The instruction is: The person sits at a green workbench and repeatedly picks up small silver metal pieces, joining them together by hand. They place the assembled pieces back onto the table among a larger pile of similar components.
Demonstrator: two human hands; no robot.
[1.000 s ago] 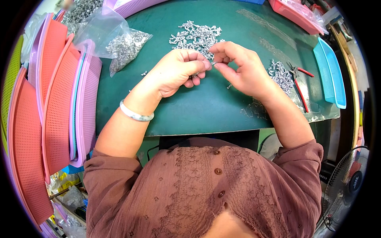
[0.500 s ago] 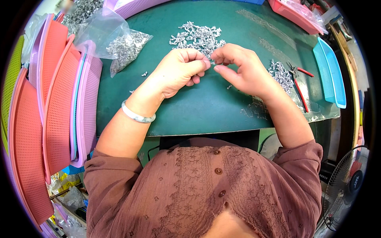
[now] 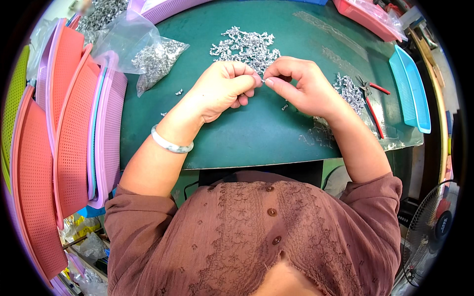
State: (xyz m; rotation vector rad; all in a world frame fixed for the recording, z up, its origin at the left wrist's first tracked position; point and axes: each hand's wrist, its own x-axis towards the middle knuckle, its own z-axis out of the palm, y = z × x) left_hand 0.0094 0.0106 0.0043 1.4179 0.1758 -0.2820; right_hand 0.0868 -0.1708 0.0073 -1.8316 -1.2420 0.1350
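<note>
My left hand [image 3: 228, 88] is closed in a pinch, thumb against curled fingers. Facing it, my right hand [image 3: 302, 85] pinches with thumb and forefinger on a tiny silvery metal part [image 3: 263, 80] between the two hands. The part's exact shape is too small to make out, and what the left fingertips hold is mostly hidden. Just beyond the hands lies a loose pile of small silvery metal parts [image 3: 245, 45]. A smaller heap of silvery parts [image 3: 348, 92] sits to the right of my right hand. A few single pieces [image 3: 178, 92] lie near my left forearm.
Red-handled pliers [image 3: 371, 106] rest beside the right heap on the green table [image 3: 217, 143]. A clear bag of metal parts [image 3: 157, 61] lies at the left. Stacked pink and purple perforated baskets [image 3: 74, 128] stand left. A blue tray [image 3: 411, 91] is at the right edge, a fan [image 3: 429, 232] below.
My right thumb and forefinger have closed together from a slightly parted position, meeting at the small part near the left fingertips. The left hand has stayed in nearly the same place.
</note>
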